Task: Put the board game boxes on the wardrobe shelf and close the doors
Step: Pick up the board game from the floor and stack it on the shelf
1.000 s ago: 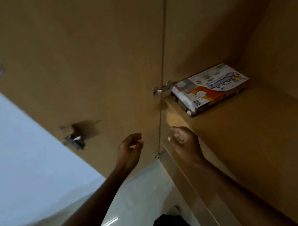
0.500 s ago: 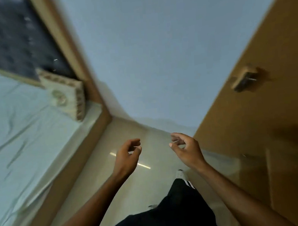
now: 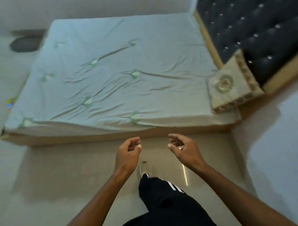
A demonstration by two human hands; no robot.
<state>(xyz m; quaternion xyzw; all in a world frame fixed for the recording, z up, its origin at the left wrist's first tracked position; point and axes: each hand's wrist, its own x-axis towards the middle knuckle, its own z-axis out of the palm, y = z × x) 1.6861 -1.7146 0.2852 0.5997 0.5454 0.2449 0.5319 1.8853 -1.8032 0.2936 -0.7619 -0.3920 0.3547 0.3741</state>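
L hand [image 3: 128, 155] & R hand [image 3: 183, 150] now in front of bed [image 3: 115, 70], view swung round vs 0.5 s ago; both loosely curled, empty, apart.

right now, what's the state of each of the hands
Left hand: open, fingers loosely curled, holding nothing.
Right hand: open, fingers loosely curled, holding nothing.

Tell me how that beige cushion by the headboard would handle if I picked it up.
The cushion is probably light for its size: it looks like padded fabric. It would likely sag when held by one corner, not stay stiff. Being square and resting on the bed, it shouldn't roll.
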